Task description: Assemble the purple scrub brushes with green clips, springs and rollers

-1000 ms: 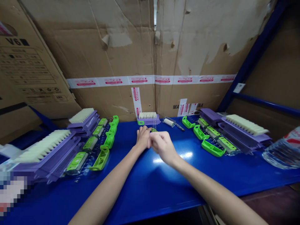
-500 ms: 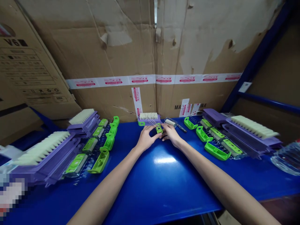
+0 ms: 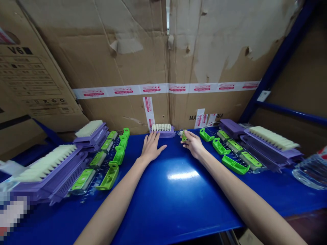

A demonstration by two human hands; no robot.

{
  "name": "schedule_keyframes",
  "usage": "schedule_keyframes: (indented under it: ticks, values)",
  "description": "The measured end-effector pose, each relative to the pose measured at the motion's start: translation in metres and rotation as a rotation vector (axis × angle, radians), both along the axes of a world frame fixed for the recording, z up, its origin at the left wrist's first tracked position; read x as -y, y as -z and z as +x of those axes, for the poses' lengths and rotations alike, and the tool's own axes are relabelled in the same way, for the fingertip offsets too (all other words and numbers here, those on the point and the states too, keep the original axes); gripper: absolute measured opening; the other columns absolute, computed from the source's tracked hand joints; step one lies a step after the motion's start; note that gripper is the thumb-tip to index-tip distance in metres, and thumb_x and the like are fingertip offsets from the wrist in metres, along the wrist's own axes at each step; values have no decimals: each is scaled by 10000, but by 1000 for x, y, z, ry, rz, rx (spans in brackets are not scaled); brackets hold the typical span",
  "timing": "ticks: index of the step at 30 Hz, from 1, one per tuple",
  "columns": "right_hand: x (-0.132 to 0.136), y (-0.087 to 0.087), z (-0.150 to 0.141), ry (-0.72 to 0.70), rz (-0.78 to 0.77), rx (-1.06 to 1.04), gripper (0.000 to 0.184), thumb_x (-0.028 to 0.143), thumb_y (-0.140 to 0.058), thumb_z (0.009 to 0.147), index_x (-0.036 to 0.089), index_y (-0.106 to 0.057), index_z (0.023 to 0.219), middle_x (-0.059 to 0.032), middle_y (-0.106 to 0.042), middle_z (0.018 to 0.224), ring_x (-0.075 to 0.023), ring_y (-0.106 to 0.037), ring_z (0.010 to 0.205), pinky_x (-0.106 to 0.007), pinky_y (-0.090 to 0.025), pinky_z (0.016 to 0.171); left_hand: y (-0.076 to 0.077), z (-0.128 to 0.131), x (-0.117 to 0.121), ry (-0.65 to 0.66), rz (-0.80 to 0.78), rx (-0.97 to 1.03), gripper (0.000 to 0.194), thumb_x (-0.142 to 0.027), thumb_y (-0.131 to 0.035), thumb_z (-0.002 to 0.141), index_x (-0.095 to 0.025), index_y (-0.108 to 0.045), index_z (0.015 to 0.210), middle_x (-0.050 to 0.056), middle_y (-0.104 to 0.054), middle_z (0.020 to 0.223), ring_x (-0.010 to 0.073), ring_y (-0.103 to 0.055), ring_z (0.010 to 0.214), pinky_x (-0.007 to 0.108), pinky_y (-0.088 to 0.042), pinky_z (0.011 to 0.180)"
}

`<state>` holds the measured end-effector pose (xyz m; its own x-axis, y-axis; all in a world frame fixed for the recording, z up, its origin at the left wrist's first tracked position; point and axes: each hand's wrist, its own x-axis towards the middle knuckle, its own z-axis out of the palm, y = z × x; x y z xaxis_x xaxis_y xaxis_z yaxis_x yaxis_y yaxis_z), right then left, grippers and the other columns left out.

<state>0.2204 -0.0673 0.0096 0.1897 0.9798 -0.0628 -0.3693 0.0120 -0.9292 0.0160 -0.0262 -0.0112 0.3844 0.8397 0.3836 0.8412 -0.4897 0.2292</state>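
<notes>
My left hand lies flat with its fingers spread, the tips at the left end of a purple brush head with cream bristles. Whether the fingertips touch it, I cannot tell. The green end piece at that side is hidden by them. To the right, my right hand pinches a small green plastic part between thumb and fingers. Something clear or whitish shows just beside that part, too small to name.
On the blue table, purple brush parts, green-topped clear pieces, springs and green caps line the left. Similar green caps and brushes line the right, near a clear bottle. Cardboard stands behind.
Both hands were together on a green-topped piece. They have moved apart: the left hand went left to the brush head and opened, the right went right with a green part.
</notes>
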Motion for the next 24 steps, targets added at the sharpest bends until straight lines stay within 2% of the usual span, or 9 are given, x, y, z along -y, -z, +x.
schedule_keyframes:
  ticks: [3, 6, 10, 13, 15, 17, 20, 24]
  values:
    - [-1, -3, 7, 139, 12, 14, 389, 420, -714, 709, 201, -581, 1001, 15, -617, 709, -91, -586, 514, -176, -422, 427, -1, -2, -1, -28, 49, -64, 618, -487, -445, 877, -155, -359, 1390, 166, -431, 1403, 305, -341, 1322, 493, -108, 1130]
    - [-1, -4, 10, 278, 25, 56, 473, 451, -739, 664, 185, -575, 1020, 41, -568, 644, -82, -548, 451, -177, -410, 386, -5, 2, 4, -134, 148, -101, 605, -486, -466, 860, -114, -430, 1335, 196, -535, 1237, 337, -448, 1186, 513, -196, 1085]
    - [-1, -3, 11, 423, 59, 134, 556, 514, -738, 619, 151, -583, 1011, 70, -505, 578, -78, -491, 394, -189, -390, 330, -8, 4, 10, -332, 207, -103, 752, -570, -536, 789, -56, -416, 1325, 226, -529, 1138, 370, -475, 1087, 546, -340, 955]
    - [-3, -1, 9, 452, 87, 190, 601, 528, -725, 619, 130, -576, 1044, 75, -494, 567, -85, -486, 383, -205, -409, 319, -5, 2, 9, -412, 264, -71, 861, -605, -559, 760, -65, -323, 1387, 254, -456, 1248, 402, -420, 1166, 593, -315, 968]
    - [-4, 0, 8, 451, 107, 215, 600, 523, -713, 635, 128, -567, 1062, 70, -505, 581, -87, -494, 383, -213, -428, 320, -2, 0, 6, -406, 272, -57, 875, -605, -593, 740, -113, -305, 1403, 260, -362, 1349, 425, -355, 1240, 620, -289, 988]
    - [-4, 1, 7, 427, 111, 211, 573, 501, -706, 653, 134, -559, 1068, 62, -521, 610, -90, -516, 395, -220, -452, 333, 0, -3, 3, -371, 213, -21, 830, -574, -628, 734, -146, -340, 1384, 248, -323, 1377, 418, -367, 1245, 581, -356, 965]
    - [-4, 3, 6, 386, 109, 211, 528, 463, -695, 678, 144, -549, 1073, 50, -537, 651, -96, -550, 417, -225, -477, 347, 1, -8, -1, -325, 128, 58, 669, -472, -649, 764, -166, -417, 1312, 204, -385, 1307, 355, -456, 1178, 450, -480, 862]
    - [-5, 6, 6, 390, 116, 259, 504, 447, -675, 702, 144, -553, 1086, 29, -556, 703, -107, -578, 433, -236, -497, 350, 0, -14, -3, -297, 128, 121, 479, -411, -633, 799, -185, -485, 1195, 148, -440, 1184, 302, -498, 1109, 386, -512, 789]
